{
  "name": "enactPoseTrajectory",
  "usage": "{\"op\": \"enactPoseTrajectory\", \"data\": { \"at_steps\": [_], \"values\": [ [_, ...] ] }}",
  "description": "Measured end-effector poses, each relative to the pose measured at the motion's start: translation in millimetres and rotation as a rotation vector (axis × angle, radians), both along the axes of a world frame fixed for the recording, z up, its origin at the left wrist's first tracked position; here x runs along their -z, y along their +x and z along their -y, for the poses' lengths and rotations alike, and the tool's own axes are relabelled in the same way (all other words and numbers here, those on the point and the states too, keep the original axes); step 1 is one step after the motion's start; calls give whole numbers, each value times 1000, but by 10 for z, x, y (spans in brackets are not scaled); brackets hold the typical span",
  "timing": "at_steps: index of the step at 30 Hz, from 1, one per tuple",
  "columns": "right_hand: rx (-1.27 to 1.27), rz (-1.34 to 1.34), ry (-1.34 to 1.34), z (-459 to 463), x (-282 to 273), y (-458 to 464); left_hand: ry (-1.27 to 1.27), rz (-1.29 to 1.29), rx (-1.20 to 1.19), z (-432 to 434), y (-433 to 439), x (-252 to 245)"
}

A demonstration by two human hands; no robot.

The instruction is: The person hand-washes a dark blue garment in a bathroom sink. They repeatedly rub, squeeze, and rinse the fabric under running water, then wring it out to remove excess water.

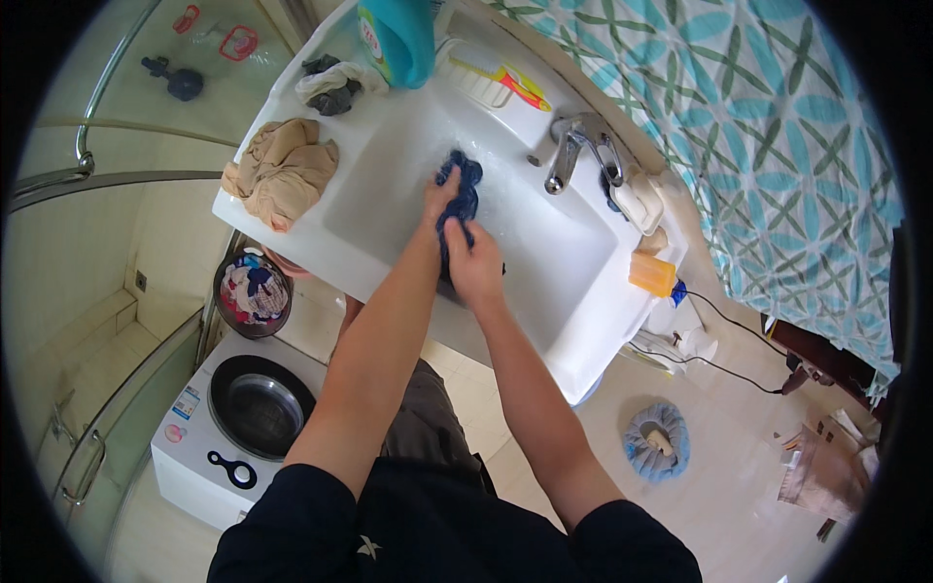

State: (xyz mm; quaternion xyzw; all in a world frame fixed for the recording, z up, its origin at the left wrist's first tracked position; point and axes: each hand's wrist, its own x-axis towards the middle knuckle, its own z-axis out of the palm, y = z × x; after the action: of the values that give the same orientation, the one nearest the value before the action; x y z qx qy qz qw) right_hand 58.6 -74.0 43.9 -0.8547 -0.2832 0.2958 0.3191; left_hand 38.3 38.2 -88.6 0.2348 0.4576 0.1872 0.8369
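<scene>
Over the basin of a white sink (576, 262), a wet dark-blue cloth (466, 195) is bunched lengthwise between my hands. My left hand (439, 195) grips its far part, thumb lying across the fabric. Closer to the front rim, my right hand (474, 262) is closed around the near part, and some dark fabric shows below it. Water and a little foam wet the basin around the cloth. The chrome faucet (572, 149) stands to the right of the cloth, apart from both hands. Which kind of garment the cloth is I cannot tell.
On the sink's left ledge lie a beige cloth (284, 171) and grey-and-white cloths (332, 86). A teal detergent bottle (404, 44), a brush (503, 76) and orange soap (651, 274) line the rim. A washing machine (189, 452) and a laundry basket (253, 291) stand left.
</scene>
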Motion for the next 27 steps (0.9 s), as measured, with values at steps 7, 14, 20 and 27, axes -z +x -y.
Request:
{"op": "enactPoseTrajectory", "data": {
  "at_steps": [7, 14, 20, 27],
  "values": [
    [265, 170, -175, -267, 709, 1030, -148, -72, 50, 375, -89, -751],
    [-447, 287, -355, 75, 944, 1008, 305, -194, -91, 145, -158, -372],
    [111, 317, -464, 181, 951, 932, 193, -522, -2, 348, -157, -276],
    [503, 214, -299, 35, 787, 847, -45, -199, -110, 426, -129, -584]
  ]
}}
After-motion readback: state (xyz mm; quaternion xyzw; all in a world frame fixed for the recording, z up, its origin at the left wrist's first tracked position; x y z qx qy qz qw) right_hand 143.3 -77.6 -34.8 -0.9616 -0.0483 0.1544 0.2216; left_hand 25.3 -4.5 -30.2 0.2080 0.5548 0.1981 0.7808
